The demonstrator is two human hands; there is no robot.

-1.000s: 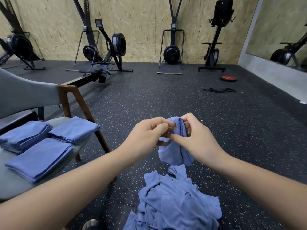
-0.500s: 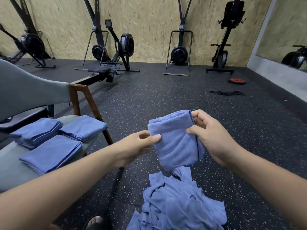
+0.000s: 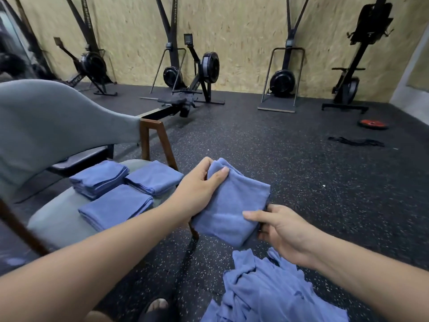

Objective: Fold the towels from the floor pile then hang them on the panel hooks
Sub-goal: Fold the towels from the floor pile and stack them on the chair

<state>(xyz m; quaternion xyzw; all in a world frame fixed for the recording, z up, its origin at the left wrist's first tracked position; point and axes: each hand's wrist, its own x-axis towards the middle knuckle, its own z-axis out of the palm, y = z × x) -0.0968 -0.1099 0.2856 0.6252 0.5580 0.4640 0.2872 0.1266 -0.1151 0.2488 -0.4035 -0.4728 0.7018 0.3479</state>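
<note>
Both hands grip folded towel (image 3: 232, 205) (chair beside).

The towel (image 3: 232, 205) was plain blue, like the pile (image 3: 267, 293) and stacks (image 3: 116, 205). The chair (image 3: 46, 126) was grey with brown legs (image 3: 167, 145). The floor (image 3: 278, 159) was black, flecked white; the wall (image 3: 243, 31) tan chipboard; the plate (image 3: 373, 124) red.

The folded blue terry towel (image 3: 232, 205) is a thick, soft rectangle held tilted above the floor. Your left hand (image 3: 199, 189) grips its far left corner and your right hand (image 3: 281, 226) pinches its near right edge. Below it, the crumpled pile of blue towels (image 3: 267, 293) lies loose on the dark speckled floor (image 3: 301, 182). Three neat stacks of folded blue towels (image 3: 116, 206) sit on the grey chair seat (image 3: 53, 219) to your left.
</note>
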